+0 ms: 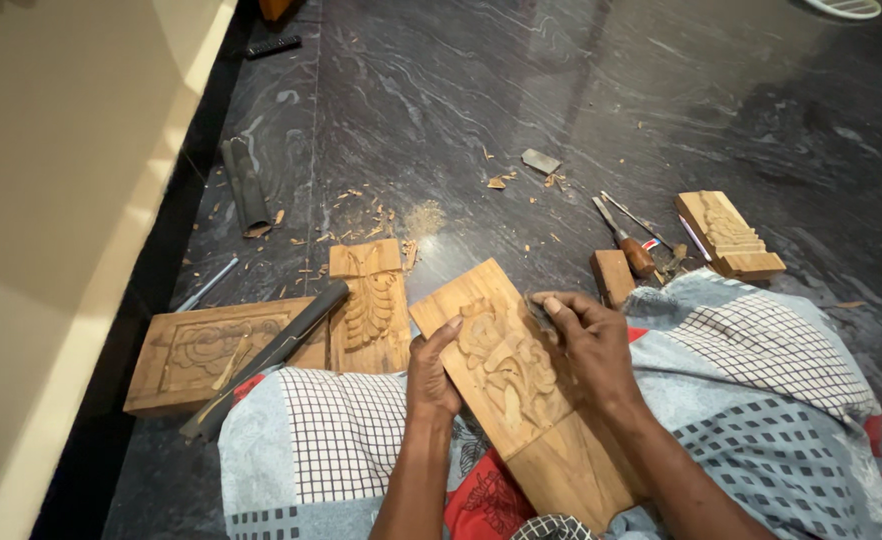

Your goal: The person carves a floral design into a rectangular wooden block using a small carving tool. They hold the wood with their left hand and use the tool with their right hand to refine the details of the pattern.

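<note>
A long wooden plank (pixel 551 455) with a carved relief in its upper half rests tilted across my lap. My left hand (pixel 431 372) grips its left edge, thumb lying on the carved face. My right hand (pixel 591 340) presses down on the plank's upper right part, fingers curled over what looks like a small dark piece against the wood; I cannot make out what it is.
On the dark stone floor lie a carved panel (pixel 193 350) with a dark metal bar (pixel 271 355) across it, a smaller carved block (pixel 371 305), another carved block (pixel 729 235), chisels (pixel 626 240) and wood chips. A cream wall (pixel 51 200) runs along the left. A checked cloth (pixel 751 370) covers my legs.
</note>
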